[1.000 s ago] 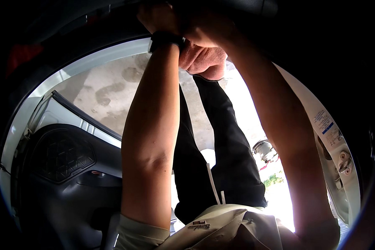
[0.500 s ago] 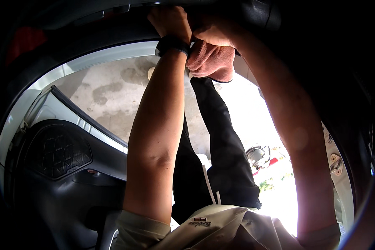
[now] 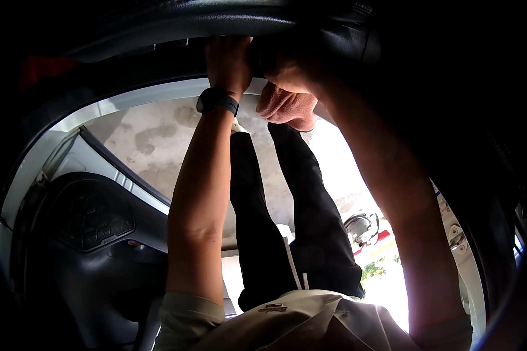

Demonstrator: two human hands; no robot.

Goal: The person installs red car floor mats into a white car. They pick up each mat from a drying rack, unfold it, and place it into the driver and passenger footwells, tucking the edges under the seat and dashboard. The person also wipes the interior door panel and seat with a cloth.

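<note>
In my right hand [image 3: 293, 75] is a folded pink cloth [image 3: 288, 107], which hangs below the palm. The fingertips of that hand run into dark shadow. My left hand [image 3: 229, 63], with a black watch [image 3: 218, 101] at the wrist, reaches to the underside of a black padded edge [image 3: 216, 24]. Its fingers are mostly hidden there, so whether it grips anything does not show. A small gap lies between the two hands, and the cloth hangs just right of the left wrist.
A white car door frame [image 3: 123, 104] curves round my arms. The open door's black inner panel [image 3: 91, 216] with a speaker grille stands at the left. My black-trousered legs [image 3: 316, 205] and the grey concrete ground [image 3: 152, 152] show through the opening. Deep shadow covers the right side.
Both hands and the cloth now sit lower and slightly further left in the picture. More of the black padded edge shows above them. The left wrist is further from the cloth.
</note>
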